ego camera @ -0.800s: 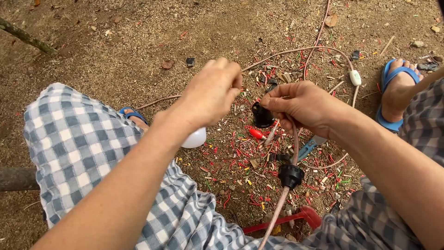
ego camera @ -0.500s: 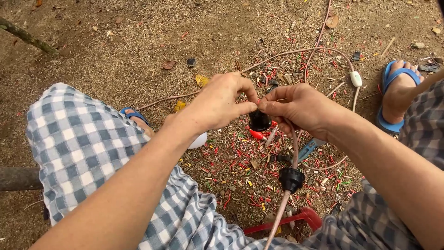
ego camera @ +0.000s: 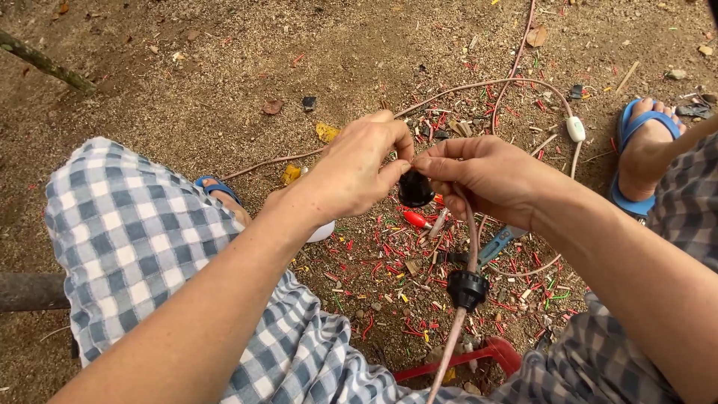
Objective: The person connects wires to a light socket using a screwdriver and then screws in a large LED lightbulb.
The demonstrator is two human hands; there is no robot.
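Note:
My left hand (ego camera: 357,168) and my right hand (ego camera: 486,178) meet in the middle of the view, both pinching a small black socket body (ego camera: 415,188) between fingertips. A pinkish cable (ego camera: 469,238) runs down from my right hand through a black ribbed cap (ego camera: 467,289) that hangs loose on it. My knees in blue-and-white checked shorts (ego camera: 127,232) frame the scene.
Dirt ground is littered with red and green wire scraps (ego camera: 389,258). A long pinkish cord (ego camera: 479,86) with a white inline switch (ego camera: 575,129) loops behind. A red-handled tool (ego camera: 479,357), a blue-handled tool (ego camera: 499,243), a white bulb (ego camera: 323,232) and blue sandals (ego camera: 636,161) lie around.
My left hand came in from above the ground to the socket body; both hands now pinch it and have lifted it slightly.

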